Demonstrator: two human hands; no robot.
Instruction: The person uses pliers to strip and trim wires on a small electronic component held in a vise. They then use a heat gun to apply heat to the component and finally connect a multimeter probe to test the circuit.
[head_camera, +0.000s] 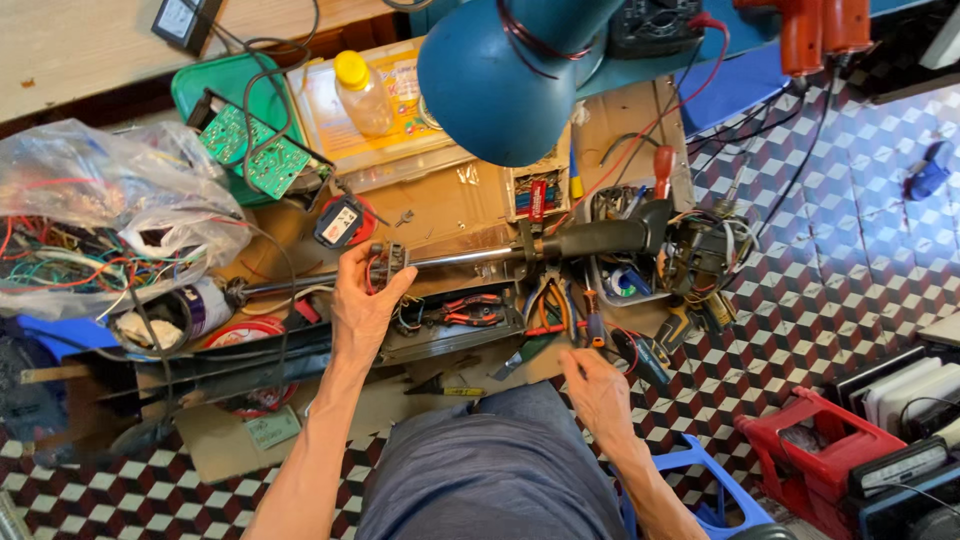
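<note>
My left hand (362, 305) is closed around a small dark part with red wires (385, 265), held up just in front of the shaft (450, 261). The shaft lies left to right across the surface (440, 205); its long axis runs from a dark end at the left, through bare metal, to the black housing (605, 238) at the right. The part sits at the shaft's left-middle, touching or just above it; I cannot tell which.

My right hand (600, 392) lies low and to the right, fingers loosely spread and holding nothing, its fingertips near the hand tools (560, 310) with red and orange grips. The left hand is much nearer the shaft; the right is nearer the tools.

Beyond the left hand: a small red-and-black meter (343, 222), a green circuit board (250, 150) on a green tray, and a clear bottle with a yellow cap (362, 95) on a flat yellow-and-orange box. At far left, a clear bag of wires (90, 215) and a can with a blue-and-white label (205, 305). A blue lamp shade (505, 80) hangs over the middle. At lower right, on the chequered floor, a red crate (815, 450). A pale green label (272, 428) lies at the cardboard's near edge.
</note>
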